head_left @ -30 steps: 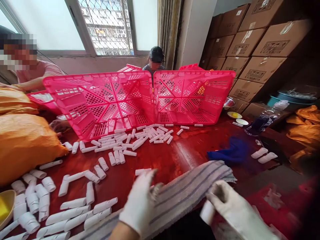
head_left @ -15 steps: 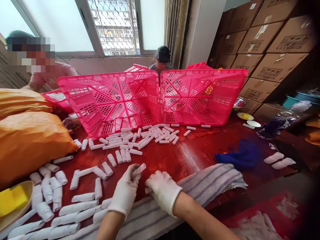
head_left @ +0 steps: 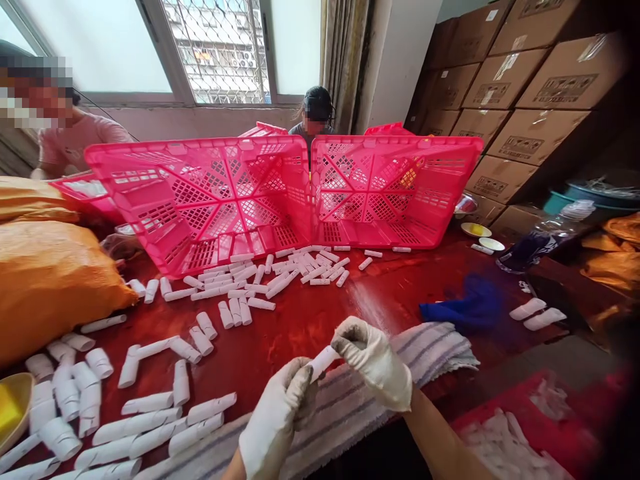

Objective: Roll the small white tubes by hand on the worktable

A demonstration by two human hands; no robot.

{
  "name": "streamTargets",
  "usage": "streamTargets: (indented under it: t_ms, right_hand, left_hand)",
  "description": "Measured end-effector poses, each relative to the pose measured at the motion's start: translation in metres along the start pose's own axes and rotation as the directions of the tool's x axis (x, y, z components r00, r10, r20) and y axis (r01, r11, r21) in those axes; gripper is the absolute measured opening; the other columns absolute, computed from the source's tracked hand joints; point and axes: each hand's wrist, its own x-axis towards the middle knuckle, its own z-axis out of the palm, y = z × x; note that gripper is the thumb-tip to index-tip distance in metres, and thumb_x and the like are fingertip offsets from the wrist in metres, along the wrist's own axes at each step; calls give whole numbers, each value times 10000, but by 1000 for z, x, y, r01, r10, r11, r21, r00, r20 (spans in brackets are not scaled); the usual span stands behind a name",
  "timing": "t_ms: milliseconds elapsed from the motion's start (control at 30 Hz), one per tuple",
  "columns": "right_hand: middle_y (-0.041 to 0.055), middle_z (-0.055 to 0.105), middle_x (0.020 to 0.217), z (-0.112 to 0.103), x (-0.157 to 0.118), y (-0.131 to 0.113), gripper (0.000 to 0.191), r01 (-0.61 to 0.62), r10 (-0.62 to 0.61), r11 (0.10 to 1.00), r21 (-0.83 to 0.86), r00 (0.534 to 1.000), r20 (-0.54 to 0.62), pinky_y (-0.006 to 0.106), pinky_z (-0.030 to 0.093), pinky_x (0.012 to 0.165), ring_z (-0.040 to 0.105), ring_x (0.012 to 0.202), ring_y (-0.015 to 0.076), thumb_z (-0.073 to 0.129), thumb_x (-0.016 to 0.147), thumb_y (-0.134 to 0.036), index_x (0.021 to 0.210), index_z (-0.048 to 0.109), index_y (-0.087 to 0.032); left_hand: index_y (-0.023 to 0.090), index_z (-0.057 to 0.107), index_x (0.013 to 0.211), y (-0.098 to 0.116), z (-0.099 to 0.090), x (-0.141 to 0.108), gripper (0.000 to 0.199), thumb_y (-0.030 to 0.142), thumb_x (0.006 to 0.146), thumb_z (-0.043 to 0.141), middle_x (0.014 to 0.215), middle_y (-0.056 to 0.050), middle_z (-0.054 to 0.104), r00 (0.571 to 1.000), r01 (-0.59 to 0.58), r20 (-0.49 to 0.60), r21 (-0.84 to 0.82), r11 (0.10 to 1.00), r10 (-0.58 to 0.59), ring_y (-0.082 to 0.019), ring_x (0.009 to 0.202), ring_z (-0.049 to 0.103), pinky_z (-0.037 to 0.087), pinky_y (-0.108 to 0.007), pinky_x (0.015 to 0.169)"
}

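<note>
In front of me a small white tube [head_left: 324, 362] is held at a slant between my two gloved hands. My left hand [head_left: 283, 417] is closed around its lower end, the glove's fingertips stained dark. Thumb and fingers of my right hand [head_left: 373, 367] pinch the upper end. Under both hands lies a striped grey towel [head_left: 425, 357] along the table's near edge. Many similar white tubes, some with dark line marks, are spread to the left, and a loose pile of tubes [head_left: 270, 277] lies farther back.
Two pink baskets [head_left: 233, 193] lie on their sides across the red table [head_left: 310, 317]. Orange sacks [head_left: 55, 280] and a bowl [head_left: 23, 427] with a yellow block stand left. At right are a blue cloth [head_left: 465, 303], a bottle [head_left: 535, 243] and stacked cartons [head_left: 540, 87]. Two people sit beyond.
My hands were apart, with a tube in the left one. Now both hold one tube between them; my right hand has moved up and right, my left hand lower and right. The view has shifted slightly.
</note>
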Motion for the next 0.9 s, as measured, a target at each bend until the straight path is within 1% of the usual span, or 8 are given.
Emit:
streamTargets:
  t_ms: [100,200,333,500,633,700,767,900]
  right_hand:
    - [-44,486,609,-10,-5,-6,281,14,9,988,-152,989,150,225,367,551,445,583,107,576,834,-441,712,522,-194]
    - [-46,473,641,-10,-7,-8,307,7,28,980,-200,985,169,233,353,575,430,603,110,496,885,-486,780,522,-199]
    - [-34,446,660,0,-9,2,436,-79,79,997,0,993,88,246,362,568,419,586,118,348,915,-598,872,524,-201]
    - [-38,443,664,3,-18,22,404,-25,75,980,196,965,-250,229,351,522,395,551,105,463,869,-605,795,495,-209]
    - [-23,510,694,3,-20,26,405,-59,119,967,248,964,-237,242,398,589,457,621,122,671,724,-583,785,563,-197]
    - [-16,528,701,0,-18,22,384,-77,120,968,238,978,-173,252,408,623,475,646,130,677,726,-566,762,585,-195]
    - [-23,500,665,-4,-16,16,358,-51,74,978,202,991,-109,248,396,606,460,626,126,668,750,-541,703,574,-198]
    - [0,522,718,-12,-20,6,333,117,-115,978,175,993,-26,259,424,651,495,685,146,650,786,-511,669,574,-209]
  left_hand:
    - [210,395,741,3,8,-2,431,617,810,517,557,102,262,998,55,10,20,998,-56,-60,465,174,164,-199,425]
    - [194,497,781,5,23,-1,382,573,830,517,615,49,453,988,-25,-136,325,946,73,-96,548,394,327,-219,526]
    - [189,584,900,1,37,2,328,502,847,499,863,-45,655,956,-56,-216,532,845,199,-194,820,575,407,-289,780]
    - [172,590,991,2,30,3,383,506,838,480,830,-35,645,972,26,-211,547,837,108,-189,737,560,412,-279,678]
    - [187,589,980,5,28,2,338,477,819,528,875,-38,653,963,-12,-216,558,829,159,-195,791,567,412,-290,745]
    - [191,584,932,5,30,1,344,506,797,564,821,-25,626,956,-40,-229,513,857,181,-175,749,546,408,-274,707]
    - [192,541,846,6,29,-1,414,595,759,585,649,29,505,984,1,-170,317,949,56,-114,558,433,348,-231,532]
    - [211,362,714,10,24,-4,517,653,707,630,530,121,189,942,293,243,-253,922,-232,-28,424,79,105,-180,401]
